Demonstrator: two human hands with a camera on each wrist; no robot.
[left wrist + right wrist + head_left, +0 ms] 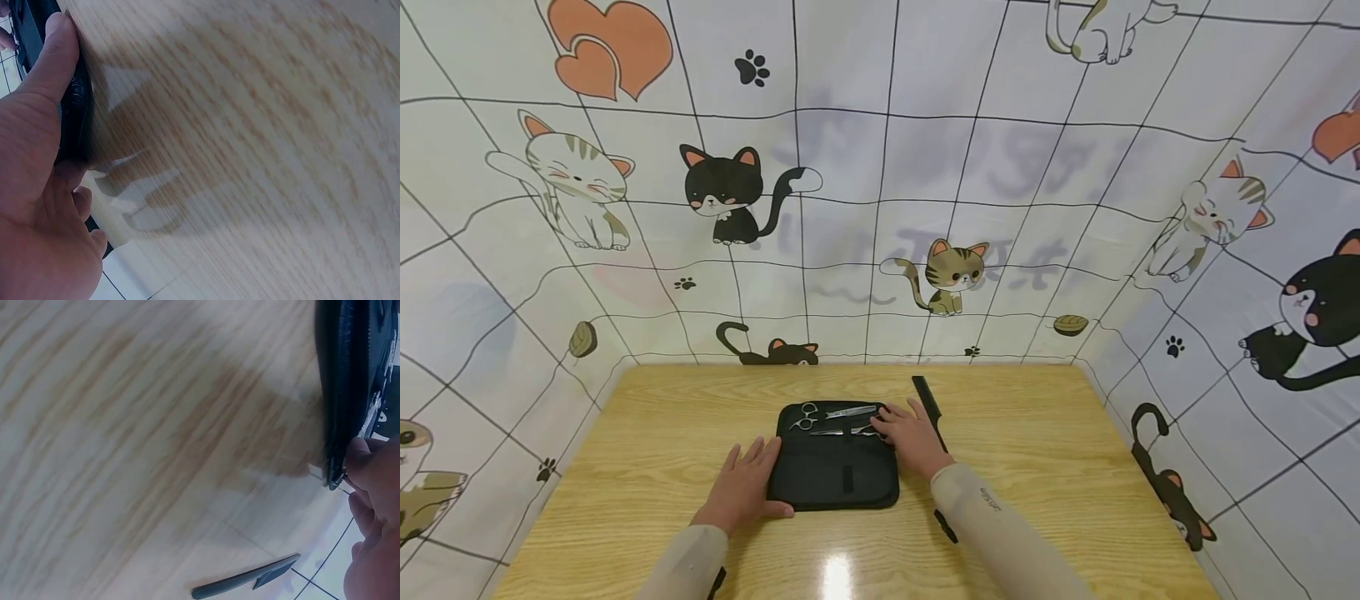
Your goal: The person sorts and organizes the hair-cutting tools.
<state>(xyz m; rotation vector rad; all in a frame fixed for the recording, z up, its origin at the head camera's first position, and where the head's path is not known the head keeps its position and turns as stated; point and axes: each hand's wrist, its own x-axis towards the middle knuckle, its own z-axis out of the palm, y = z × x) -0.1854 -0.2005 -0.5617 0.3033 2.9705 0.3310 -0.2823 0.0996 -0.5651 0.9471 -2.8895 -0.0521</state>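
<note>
The left hand (743, 483) is spread loosely, its fingers nearly straight along the left side of a black case (808, 479) and its thumb resting on the near edge; it grips nothing visible. The right hand (913, 437) reaches over the far right corner of the case, fingertips bent slightly down and thumb at the side edge; whether they pinch anything there cannot be told. The case lies flat and open on the wooden table (1022, 467), directly between the two hands; inside, one pair of scissors (853, 411) has its finger rings toward the left hand and its blades pointing at the right fingertips; nearer the person, a second pair (827, 433) points its tips toward the left hand, its other end partly covered by the right fingers. A small black loop (847, 478) sits on the case, nearer the person than the right hand; a black comb (927, 402) lies just to the right of that hand.
</note>
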